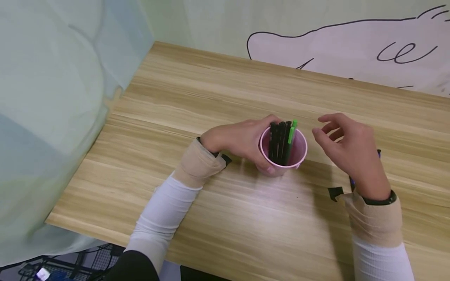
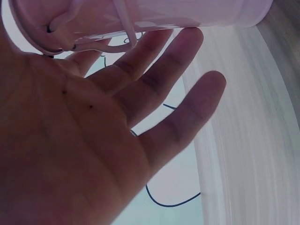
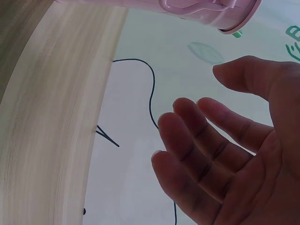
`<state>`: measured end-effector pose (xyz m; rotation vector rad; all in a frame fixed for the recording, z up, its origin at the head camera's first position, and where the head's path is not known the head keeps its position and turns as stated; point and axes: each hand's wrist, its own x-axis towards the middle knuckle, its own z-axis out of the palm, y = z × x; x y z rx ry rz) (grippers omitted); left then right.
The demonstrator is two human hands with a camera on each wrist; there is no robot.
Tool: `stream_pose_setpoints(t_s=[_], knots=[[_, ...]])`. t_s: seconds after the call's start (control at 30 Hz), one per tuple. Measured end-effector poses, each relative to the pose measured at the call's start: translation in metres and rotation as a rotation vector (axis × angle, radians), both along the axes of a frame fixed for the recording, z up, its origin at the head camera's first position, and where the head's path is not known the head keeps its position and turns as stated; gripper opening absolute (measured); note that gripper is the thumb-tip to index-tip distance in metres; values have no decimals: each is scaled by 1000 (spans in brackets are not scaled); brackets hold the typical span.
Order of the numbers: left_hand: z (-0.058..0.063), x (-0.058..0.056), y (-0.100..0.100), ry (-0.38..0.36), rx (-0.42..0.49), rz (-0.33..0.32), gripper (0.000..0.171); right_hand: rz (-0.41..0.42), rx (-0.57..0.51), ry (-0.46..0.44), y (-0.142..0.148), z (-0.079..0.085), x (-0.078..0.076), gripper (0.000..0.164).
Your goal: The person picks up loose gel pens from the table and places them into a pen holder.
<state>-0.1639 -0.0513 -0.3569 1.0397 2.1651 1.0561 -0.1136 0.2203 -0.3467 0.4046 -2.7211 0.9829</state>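
A small pink bucket (image 1: 301, 146) stands on the wooden table, holding several black pens (image 1: 277, 142) and a pen with a green clip (image 1: 292, 132). My left hand (image 1: 245, 138) grips the bucket from its left side, thumb at the near side and fingers round the far side. In the left wrist view the fingers lie along the bucket's wall (image 2: 164, 13), beside its handle. To the right of the bucket, my right hand (image 1: 353, 150) hovers with loosely bent fingers and nothing in them. The right wrist view shows a gap between this hand and the bucket (image 3: 206, 13).
Beneath the right hand and wrist lies a dark and blue object (image 1: 379, 153), mostly hidden. The wooden table (image 1: 197, 86) meets a printed wall (image 1: 218, 27) at the back and a pale curtain-like surface (image 1: 52, 117) at the left. Cables and a dark rack show below the near left edge.
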Motion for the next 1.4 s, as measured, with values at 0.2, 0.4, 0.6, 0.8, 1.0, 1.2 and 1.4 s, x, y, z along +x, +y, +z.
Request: stream_pose_setpoints(t_s=[0.2, 0.4, 0.6, 0.8, 1.0, 1.2, 1.4], knots=[[0, -1, -4, -18, 6, -16, 96, -11, 15, -72, 0, 1, -1, 31], [1, -2, -4, -36, -5, -14, 93, -19, 51, -130, 2, 1, -2, 35], [0, -2, -2, -11, -26, 1, 97, -21, 99, -192, 6, 1, -3, 41], [0, -2, 1, 4, -49, 10, 101, -24, 134, -250, 10, 0, -3, 46], [-3, -2, 1, 31, -59, 11, 103, -17, 149, -259, 11, -2, -4, 47], [-2, -2, 1, 33, -61, 4, 103, -24, 148, -280, 12, -1, -4, 50], [-1, -1, 2, 48, -53, 1, 100, -34, 158, -305, 14, -1, -4, 53]])
